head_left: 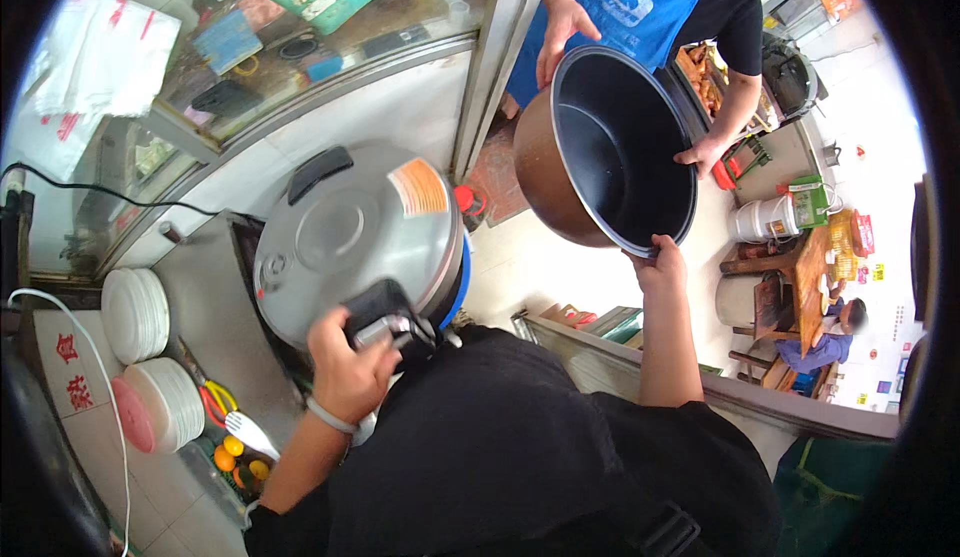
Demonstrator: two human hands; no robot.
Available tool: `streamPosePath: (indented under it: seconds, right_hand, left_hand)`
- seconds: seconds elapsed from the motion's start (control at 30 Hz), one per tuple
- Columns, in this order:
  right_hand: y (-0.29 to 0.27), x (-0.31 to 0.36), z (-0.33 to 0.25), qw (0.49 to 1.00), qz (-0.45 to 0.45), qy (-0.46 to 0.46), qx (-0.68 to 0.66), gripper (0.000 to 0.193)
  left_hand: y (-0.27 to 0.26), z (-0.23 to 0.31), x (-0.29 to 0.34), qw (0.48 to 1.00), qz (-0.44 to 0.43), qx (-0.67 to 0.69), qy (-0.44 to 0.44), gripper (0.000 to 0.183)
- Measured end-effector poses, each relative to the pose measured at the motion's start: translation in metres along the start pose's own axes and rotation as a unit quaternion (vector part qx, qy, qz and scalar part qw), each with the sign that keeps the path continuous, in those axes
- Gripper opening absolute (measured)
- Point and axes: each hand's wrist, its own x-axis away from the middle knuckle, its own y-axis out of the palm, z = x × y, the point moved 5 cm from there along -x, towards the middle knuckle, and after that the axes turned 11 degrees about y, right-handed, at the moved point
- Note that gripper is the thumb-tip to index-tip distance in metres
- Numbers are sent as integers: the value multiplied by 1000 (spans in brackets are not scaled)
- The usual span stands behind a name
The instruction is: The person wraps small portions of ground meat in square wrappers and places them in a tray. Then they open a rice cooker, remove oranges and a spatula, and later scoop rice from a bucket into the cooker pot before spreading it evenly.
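A large rice cooker (345, 242) with a round grey metal lid stands left of centre, its lid down. At its near side my left hand (350, 372) is closed on the black latch handle (382, 312); part of the grip is hidden. On the right, the fingers of my right hand (660, 264) pinch the lower rim of a big inner pot (625, 147), dark inside and brown outside. The pot is tilted, with its mouth toward me. A co-worker in a blue apron (625, 7) also holds it, one hand (565, 32) at the top left, the other (708, 152) at the right rim.
Stacked white plates (135, 315), scissors (218, 399) and a white slotted spoon (250, 434) lie at the left. A glass partition (330, 87) rises behind the cooker. A metal-framed ledge (760, 402) runs below my right arm. Farther right, a person sits by a wooden table (808, 287).
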Motion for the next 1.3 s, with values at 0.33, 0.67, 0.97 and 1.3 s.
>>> streamPosePath:
  seconds: [0.33,0.67,0.97,1.3]
  right_hand:
    - [80,17,-34,978,-63,-122,157,42]
    - [132,39,122,914,-134,-14,383,45]
    - [292,23,275,552,-370,-269,697,55]
    - [420,3,456,425,-461,47,778,79]
  left_hand:
    - [128,-2,100,991,-109,62,-52,31]
    - [143,0,116,999,-32,-12,25,45]
    - [210,-18,237,504,229,504,-662,82]
    - [320,-8,181,62,342,724,-596,102]
